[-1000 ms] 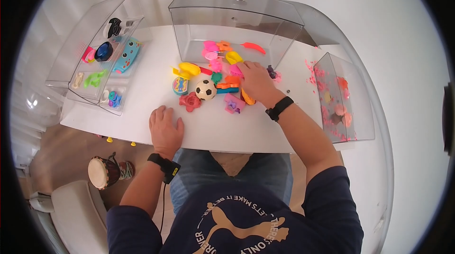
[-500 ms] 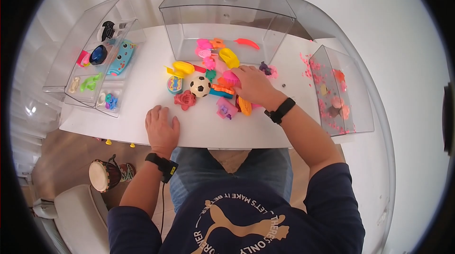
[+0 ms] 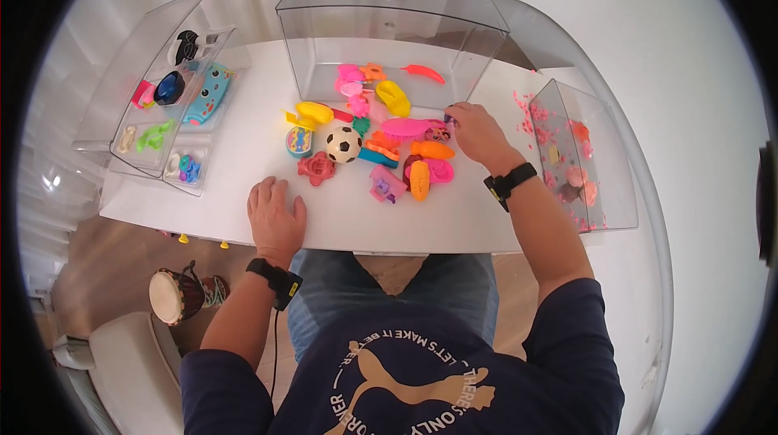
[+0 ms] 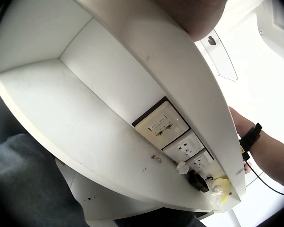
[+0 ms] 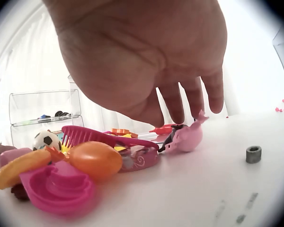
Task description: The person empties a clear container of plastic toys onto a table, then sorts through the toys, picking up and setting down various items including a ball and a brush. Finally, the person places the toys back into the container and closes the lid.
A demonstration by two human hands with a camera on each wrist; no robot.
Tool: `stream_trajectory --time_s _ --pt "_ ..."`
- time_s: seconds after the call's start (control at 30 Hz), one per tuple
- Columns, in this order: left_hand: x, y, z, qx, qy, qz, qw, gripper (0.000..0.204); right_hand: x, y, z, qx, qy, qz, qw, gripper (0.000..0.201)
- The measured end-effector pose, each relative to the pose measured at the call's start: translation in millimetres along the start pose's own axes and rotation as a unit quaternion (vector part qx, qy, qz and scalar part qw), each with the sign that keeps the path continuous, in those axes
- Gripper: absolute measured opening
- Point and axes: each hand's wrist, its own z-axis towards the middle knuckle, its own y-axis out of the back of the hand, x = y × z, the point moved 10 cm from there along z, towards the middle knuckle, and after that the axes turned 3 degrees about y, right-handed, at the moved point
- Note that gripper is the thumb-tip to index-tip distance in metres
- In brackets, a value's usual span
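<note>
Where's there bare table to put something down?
Bare table lies between the left box and the leftmost yellow toy, and between the left hand and the lilac toy. It's crowded around the soccer ball.

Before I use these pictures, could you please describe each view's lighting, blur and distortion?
Head: fisheye framing with dark corners, glare spot on the left curtain; left wrist: upper right washed out, jeans dark; right wrist: overexposed background, right hand shaded, near pink toy softly blurred.
</note>
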Motion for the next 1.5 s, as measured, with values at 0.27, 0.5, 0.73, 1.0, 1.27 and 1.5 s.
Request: stream_trajectory --time_s 0.27,0.5,0.73,1.0,1.27,1.5 --pt "1.8 -2.0 -0.4 0.009 0.005 0.001 1.0 0.037 8.0 -1.6 -16.3 0.022 0.026 -0.019 0.999 0.024" --pt "1.9 -2.6 0.9 0.011 0.013 -0.003 1.0 0.038 25.7 14.3 13.8 0.082 0.03 -0.017 0.996 0.029" --pt "-0.2 1.4 2.5 0.011 0.006 -0.014 1.0 0.039 95.4 -10.8 124.7 0.136 0.088 0.081 0.983 0.048" --pt "1.7 5.2 5.3 0.016 0.017 -0.032 0.999 0.04 109.7 -84.8 194.7 0.175 0.06 0.02 0.982 0.053" --pt "1.2 10.9 7.0 0.011 0.016 -0.045 0.999 0.038 101.9 -99.6 196.9 0.186 -0.005 0.009 0.982 0.058" --pt "1.7 9.5 5.5 0.012 0.018 -0.035 0.999 0.039 92.8 -96.2 172.2 0.192 0.006 0.035 0.981 0.058"
